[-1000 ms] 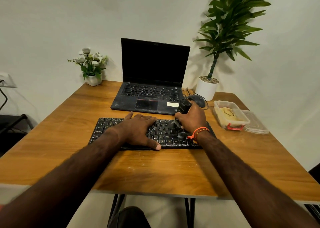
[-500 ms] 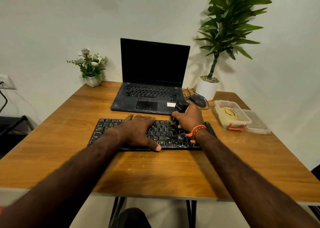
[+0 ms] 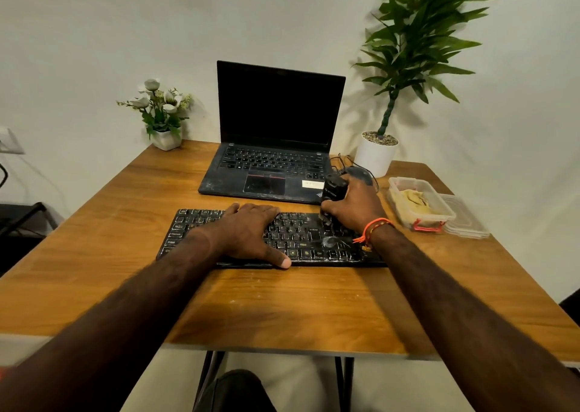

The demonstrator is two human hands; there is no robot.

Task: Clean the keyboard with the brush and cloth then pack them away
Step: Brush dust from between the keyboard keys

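Note:
A dusty black keyboard (image 3: 301, 239) lies across the middle of the wooden table (image 3: 282, 302). My left hand (image 3: 248, 234) rests flat on its left half, fingers straight, thumb at the front edge. My right hand (image 3: 353, 207) grips a black brush (image 3: 334, 192) upright, its bristle end down on the keys at the keyboard's upper right. A yellowish cloth (image 3: 414, 200) lies inside a clear plastic box (image 3: 420, 223) to the right of the keyboard.
An open black laptop (image 3: 276, 148) stands behind the keyboard, with a mouse and cable (image 3: 361, 173) at its right. The box's lid (image 3: 464, 220) lies beside the box. A white potted plant (image 3: 376, 154) and a small flower pot (image 3: 166, 138) stand at the back.
My right hand has carried the brush a little away from me, up to the keyboard's top rows. My left hand has stayed in place on the keys.

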